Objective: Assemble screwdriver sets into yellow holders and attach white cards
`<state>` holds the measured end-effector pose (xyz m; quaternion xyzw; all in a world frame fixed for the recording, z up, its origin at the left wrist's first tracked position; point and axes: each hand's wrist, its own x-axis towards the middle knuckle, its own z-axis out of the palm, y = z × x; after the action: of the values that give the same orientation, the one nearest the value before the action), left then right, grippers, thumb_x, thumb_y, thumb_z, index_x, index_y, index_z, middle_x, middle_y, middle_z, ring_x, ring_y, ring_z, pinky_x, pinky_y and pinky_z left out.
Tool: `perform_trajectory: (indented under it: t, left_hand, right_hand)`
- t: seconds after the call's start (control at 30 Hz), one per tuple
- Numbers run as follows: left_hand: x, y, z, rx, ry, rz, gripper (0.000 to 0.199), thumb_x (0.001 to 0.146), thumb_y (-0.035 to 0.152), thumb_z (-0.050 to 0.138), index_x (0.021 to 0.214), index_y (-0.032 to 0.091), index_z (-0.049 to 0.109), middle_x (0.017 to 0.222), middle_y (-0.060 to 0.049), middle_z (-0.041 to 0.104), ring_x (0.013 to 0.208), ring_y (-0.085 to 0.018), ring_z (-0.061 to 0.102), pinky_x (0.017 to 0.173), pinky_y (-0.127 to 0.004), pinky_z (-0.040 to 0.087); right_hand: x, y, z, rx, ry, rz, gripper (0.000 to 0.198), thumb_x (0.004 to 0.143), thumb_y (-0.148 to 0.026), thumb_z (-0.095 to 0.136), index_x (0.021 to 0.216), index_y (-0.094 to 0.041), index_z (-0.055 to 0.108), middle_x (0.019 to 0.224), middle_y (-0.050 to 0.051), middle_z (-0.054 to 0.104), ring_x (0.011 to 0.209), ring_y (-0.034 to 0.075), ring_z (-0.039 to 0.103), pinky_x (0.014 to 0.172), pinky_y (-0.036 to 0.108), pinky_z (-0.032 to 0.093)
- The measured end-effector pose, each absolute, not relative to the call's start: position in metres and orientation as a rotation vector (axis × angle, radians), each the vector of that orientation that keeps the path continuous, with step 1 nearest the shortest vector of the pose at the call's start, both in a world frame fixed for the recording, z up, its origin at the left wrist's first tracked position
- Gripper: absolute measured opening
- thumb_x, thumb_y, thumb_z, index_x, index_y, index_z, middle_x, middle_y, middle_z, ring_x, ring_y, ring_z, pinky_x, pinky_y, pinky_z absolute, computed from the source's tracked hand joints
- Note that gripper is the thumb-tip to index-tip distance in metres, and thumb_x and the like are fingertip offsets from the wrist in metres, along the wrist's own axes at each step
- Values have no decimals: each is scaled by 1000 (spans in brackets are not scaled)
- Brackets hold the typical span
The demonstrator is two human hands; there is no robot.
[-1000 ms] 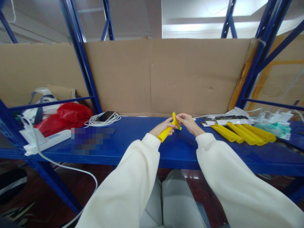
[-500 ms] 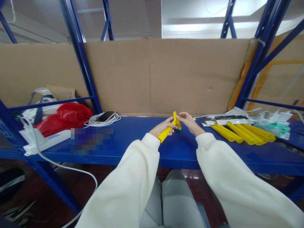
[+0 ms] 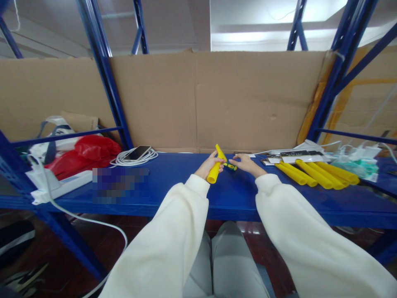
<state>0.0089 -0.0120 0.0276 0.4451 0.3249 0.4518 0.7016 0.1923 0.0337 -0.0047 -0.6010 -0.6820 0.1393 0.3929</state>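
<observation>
My left hand (image 3: 206, 165) is closed around a yellow tube (image 3: 213, 174), its round hollow end facing me. A narrower yellow end (image 3: 220, 151) sticks up beyond the fingers; whether it is one piece with the tube, I cannot tell. Just right of these fingers is a short yellow and dark green handle (image 3: 231, 167), like a screwdriver's, seemingly lying on the blue shelf top. Its left end is hidden by the hand. Over to the right, my right hand (image 3: 245, 163) is held low with fingers apart, close to the handle and holding nothing.
Several yellow tubes (image 3: 322, 176) lie at the right, by black-and-white flat packs (image 3: 297, 156). A phone (image 3: 138, 152) rests on a coiled white cable (image 3: 145, 157) at the left, near a power strip (image 3: 71, 182) and a red bag (image 3: 96, 150). Cardboard (image 3: 248, 99) stands behind.
My right hand has come off the upper yellow end and dropped beside the handle. The yellow tube has swung upright and leftward in my left hand, leaving the handle more exposed.
</observation>
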Motion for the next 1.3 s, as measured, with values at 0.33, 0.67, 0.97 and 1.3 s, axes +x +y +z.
perform_trajectory:
  t: [0.33, 0.67, 0.97, 1.3]
  left_hand:
    - [6, -4, 27, 835, 840, 1109, 71, 72, -6, 52, 128, 30, 28, 65, 9, 44, 37, -3, 40, 38, -11, 31]
    - [7, -7, 26, 884, 919, 1035, 65, 77, -9, 40, 130, 27, 29, 67, 7, 44, 37, -4, 37, 37, -11, 30]
    - [7, -4, 21, 912, 863, 970, 65, 77, -9, 45, 129, 27, 30, 72, 6, 47, 38, -3, 38, 37, -11, 30]
    - [5, -3, 21, 818, 762, 985, 38, 77, -8, 48, 96, 23, 36, 71, 5, 45, 40, -2, 37, 38, -9, 28]
  right_hand:
    - [206, 38, -11, -1714, -1948, 133, 23, 70, -37, 77, 88, -24, 71, 96, 9, 73, 101, 30, 65, 89, 44, 47]
    - [204, 51, -9, -1080, -1524, 548, 30, 72, -44, 74, 83, -21, 58, 74, 4, 68, 67, 19, 65, 63, 33, 54]
    - [207, 41, 1, -1104, -1236, 282, 37, 83, -54, 60, 95, -19, 55, 70, 1, 67, 55, 14, 60, 62, 30, 50]
    - [202, 40, 8, -858, -969, 511, 33, 85, -51, 61, 79, -21, 48, 61, -3, 61, 47, 10, 56, 45, 22, 43]
